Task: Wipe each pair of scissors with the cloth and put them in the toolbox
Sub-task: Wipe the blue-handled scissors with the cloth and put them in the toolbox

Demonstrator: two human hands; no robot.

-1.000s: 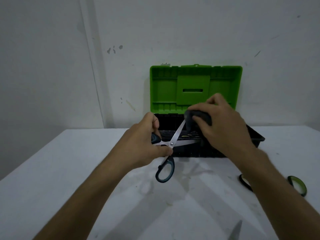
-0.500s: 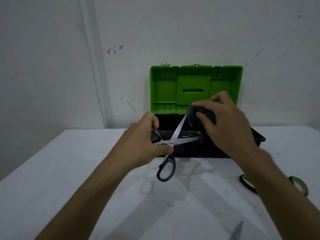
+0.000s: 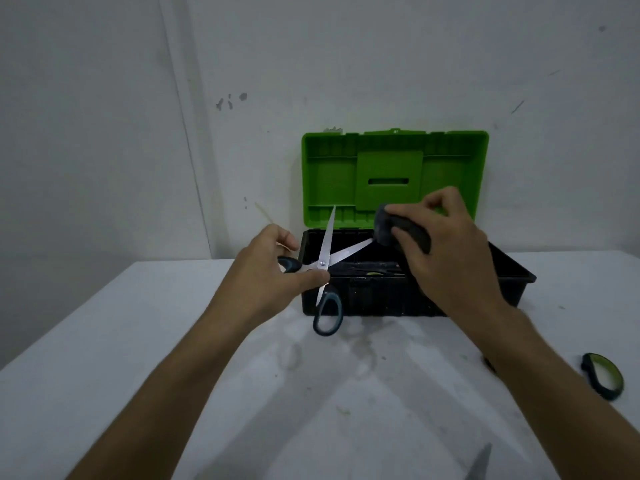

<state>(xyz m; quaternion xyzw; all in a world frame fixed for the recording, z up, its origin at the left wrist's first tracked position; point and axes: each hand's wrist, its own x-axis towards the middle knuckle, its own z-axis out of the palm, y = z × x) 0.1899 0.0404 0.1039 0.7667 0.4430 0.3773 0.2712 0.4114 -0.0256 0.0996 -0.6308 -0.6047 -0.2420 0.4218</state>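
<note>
The left hand [image 3: 273,271] grips the dark blue-grey handled steel scissors [image 3: 325,268] by 1 handle loop, thumb pressed near the pivot screw, holding them in the air in front of the toolbox. The blades are spread wide: 1 points up toward the lid, the other slants right, its tip touching the cloth. The second handle loop hangs free below the hand, in front of the box's front wall.

Behind the scissors stands the black plastic toolbox [image 3: 381,299] with its bright green lid [image 3: 391,174] upright against the white wall [image 3: 104,133]. Dim shapes lie inside; what they are cannot be told.

The right hand [image 3: 446,251] is curled round a bunched dark grey cloth [image 3: 384,226], pinching it against the tip of the slanted blade, above the open box.

On the white table [image 3: 86,358], far right, lies a black-and-green handle loop [image 3: 602,375] of another pair. At the bottom edge a grey blade tip [image 3: 479,462] shows.
</note>
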